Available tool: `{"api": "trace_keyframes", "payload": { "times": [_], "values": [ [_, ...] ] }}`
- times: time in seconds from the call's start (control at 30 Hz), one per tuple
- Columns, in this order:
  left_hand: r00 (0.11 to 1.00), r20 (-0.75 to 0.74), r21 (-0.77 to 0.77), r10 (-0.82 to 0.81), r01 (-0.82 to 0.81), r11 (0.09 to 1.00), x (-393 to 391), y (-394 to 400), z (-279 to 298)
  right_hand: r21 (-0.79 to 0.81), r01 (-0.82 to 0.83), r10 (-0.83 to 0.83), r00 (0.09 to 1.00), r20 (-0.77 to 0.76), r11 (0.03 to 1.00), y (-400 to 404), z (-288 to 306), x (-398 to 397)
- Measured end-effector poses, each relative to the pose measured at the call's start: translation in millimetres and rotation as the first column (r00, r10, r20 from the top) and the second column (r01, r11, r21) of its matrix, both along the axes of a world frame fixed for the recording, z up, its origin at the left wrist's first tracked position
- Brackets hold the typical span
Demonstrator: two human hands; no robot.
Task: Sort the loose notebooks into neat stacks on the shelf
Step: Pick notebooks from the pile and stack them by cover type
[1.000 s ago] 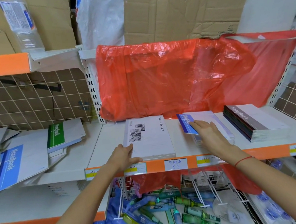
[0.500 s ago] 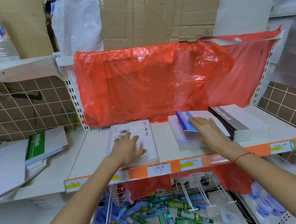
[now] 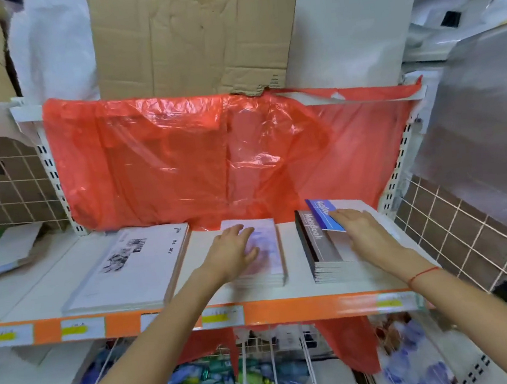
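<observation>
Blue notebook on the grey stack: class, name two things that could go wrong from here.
1. The blue notebook lies askew on the grey stack under the right hand; left so, a different kind gets mixed in and may slide.
2. The left hand presses the middle stack; a push could skew it.

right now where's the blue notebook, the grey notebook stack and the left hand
blue notebook (image 3: 323, 214), head view, on its blue cover strip
grey notebook stack (image 3: 315, 240), head view, on the top cover's grey band
left hand (image 3: 232, 252), head view, on its back
</observation>
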State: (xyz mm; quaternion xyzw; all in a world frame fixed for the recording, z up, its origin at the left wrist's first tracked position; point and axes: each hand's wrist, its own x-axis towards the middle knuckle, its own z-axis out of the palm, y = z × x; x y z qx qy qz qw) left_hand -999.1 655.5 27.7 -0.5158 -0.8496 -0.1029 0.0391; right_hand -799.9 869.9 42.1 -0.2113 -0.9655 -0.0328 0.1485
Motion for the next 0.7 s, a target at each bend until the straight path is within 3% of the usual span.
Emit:
{"api": "trace_keyframes", "payload": {
  "times": [0.17, 0.27, 0.37, 0.7],
  "values": [
    [0.999, 0.041, 0.074, 0.036, -0.039, 0.997, 20, 15, -9, -0.206, -0.173, 0.191, 0.979, 0.07, 0.963, 29, -22, 8],
    [0.997, 0.053, 0.052, 0.057, -0.06, 0.997, 29, 15, -15, -0.368, -0.149, 0.25, 0.937, 0.244, 0.918, 36, -32, 15],
    [0.995, 0.059, 0.051, 0.081, -0.084, 0.995, 29, 16, -14, -0.41, -0.123, 0.267, 0.911, 0.315, 0.904, 42, -35, 21],
    [0.996, 0.051, 0.078, 0.079, -0.083, 0.993, 24, 27, -11, -0.463, -0.138, 0.271, 0.933, 0.235, 0.875, 40, -41, 22]
  ]
}}
